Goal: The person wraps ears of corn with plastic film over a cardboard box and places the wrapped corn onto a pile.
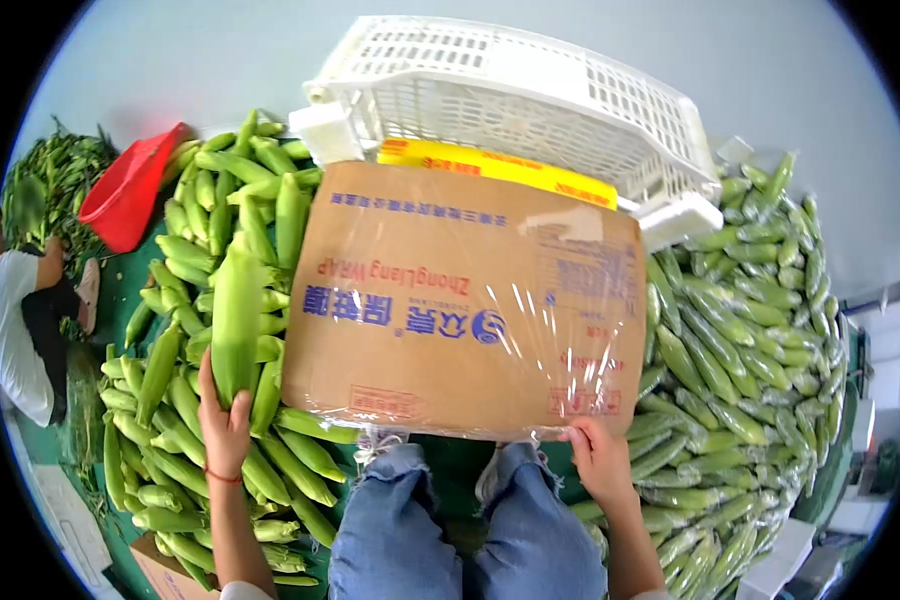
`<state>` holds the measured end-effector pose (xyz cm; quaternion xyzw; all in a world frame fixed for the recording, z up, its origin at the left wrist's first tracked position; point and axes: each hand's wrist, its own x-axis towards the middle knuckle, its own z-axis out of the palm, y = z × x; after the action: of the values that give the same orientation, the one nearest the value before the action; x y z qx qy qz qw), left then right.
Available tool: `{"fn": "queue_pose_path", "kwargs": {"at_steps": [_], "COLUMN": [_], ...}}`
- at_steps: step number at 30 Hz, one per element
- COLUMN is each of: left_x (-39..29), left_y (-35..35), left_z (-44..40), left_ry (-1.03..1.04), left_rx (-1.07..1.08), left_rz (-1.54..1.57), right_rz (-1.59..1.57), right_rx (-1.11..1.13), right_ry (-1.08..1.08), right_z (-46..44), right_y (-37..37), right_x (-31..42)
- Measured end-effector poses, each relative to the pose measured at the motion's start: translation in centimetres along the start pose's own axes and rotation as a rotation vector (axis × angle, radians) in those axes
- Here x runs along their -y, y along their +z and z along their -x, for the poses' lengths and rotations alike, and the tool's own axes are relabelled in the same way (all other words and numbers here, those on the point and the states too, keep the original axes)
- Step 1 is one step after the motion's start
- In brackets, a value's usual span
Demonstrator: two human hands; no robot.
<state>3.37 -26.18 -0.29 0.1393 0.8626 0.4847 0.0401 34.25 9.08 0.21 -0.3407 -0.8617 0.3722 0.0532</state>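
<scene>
The left hand [226,428] has its fingers clamped around the base of 1 upright green corn cob in its husk [236,325], above a heap of unwrapped green cobs [175,465]; the right hand [598,455] has its fingers pinched on clear plastic film [510,430] at the near edge of a brown cardboard box [460,290], beside film-wrapped green cobs [735,350]

Corn ears [236,320]: green. Carton [450,260]: brown, printed blue and red. Basket [530,90]: white, perforated pattern. Box strip [500,172]: yellow, red lettering. Bucket [133,190]: red. Jeans [395,530]: blue.
</scene>
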Motion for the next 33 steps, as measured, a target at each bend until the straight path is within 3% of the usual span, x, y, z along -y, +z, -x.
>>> {"fn": "queue_pose_path", "kwargs": {"at_steps": [2,4,6,7,10,11,12,13,15,16,17,18,20,22,23,25,27,29,30,32,33], "left_x": [-5.5,-11.0,-13.4,-13.2,-12.2,-11.9,-11.6,-13.2,-12.2,-11.6,-11.0,-9.4,-5.7,-3.8,-6.3,-11.3,-12.8,-13.5,-12.7,-15.1,-16.2], "left_y": [0.9,4.6,9.5,11.0,14.6,15.0,15.1,14.6,14.1,13.6,13.0,13.1,11.8,10.0,9.9,11.2,15.9,20.8,23.2,21.3,18.6], "left_z": [-0.5,-1.0,-1.4,-1.8,-2.7,-2.9,-3.1,-2.9,-1.9,-1.0,0.8,2.5,3.3,0.9,-1.3,-7.9,-13.1,-13.4,-11.7,-7.2,-4.9], "left_ry": [0.424,0.824,1.039,1.015,0.933,0.903,0.869,0.699,0.787,0.83,0.633,0.574,0.644,0.576,0.492,0.848,0.939,0.76,0.879,0.818,0.798], "left_rx": [0.238,0.421,0.531,0.593,0.748,0.775,0.799,0.956,0.631,0.468,0.411,0.267,0.243,0.292,0.204,0.113,0.376,0.936,0.91,0.766,0.914], "left_rz": [-0.326,-0.564,-0.487,-0.445,-0.336,-0.314,-0.293,-0.472,-0.345,-0.292,-0.229,-0.258,-0.402,-0.266,-0.127,-0.234,-0.151,-0.412,-0.482,-0.65,-0.648], "right_rz": [-0.002,0.185,0.295,0.322,-0.165,-0.472,-0.403,-0.331,0.329,0.377,0.417,0.455,0.393,0.349,0.323,0.281,0.253,0.239,0.238,0.337,0.373], "right_rx": [-0.021,-0.082,-0.119,-0.042,-0.05,-0.047,-0.083,-0.117,-0.214,-0.219,-0.234,-0.25,-0.231,-0.228,-0.236,-0.25,-0.257,-0.295,-0.313,-0.128,-0.033], "right_ry": [-0.016,-0.18,-0.297,-0.315,-0.278,-0.148,-0.223,-0.308,-0.527,-0.557,-0.58,-0.589,-0.59,-0.623,-0.652,-0.702,-0.757,-0.781,-0.789,-0.537,-0.405], "right_z": [0.2,0.4,1.0,1.8,2.4,1.7,0.1,-2.8,-7.1,-9.0,-10.6,-11.4,-12.3,-12.8,-13.0,-13.0,-13.7,-14.2,-14.3,-13.5,-13.0], "right_y": [0.7,0.8,0.5,-0.5,-4.1,-3.4,-2.3,-1.3,0.6,1.3,1.9,2.5,2.6,2.4,2.3,2.1,1.9,2.4,2.4,1.6,1.5], "right_x": [-0.3,0.5,1.3,1.8,3.6,3.5,4.0,5.8,6.3,5.7,5.0,4.7,4.7,4.9,5.0,5.2,5.0,4.9,4.7,5.1,5.5]}}
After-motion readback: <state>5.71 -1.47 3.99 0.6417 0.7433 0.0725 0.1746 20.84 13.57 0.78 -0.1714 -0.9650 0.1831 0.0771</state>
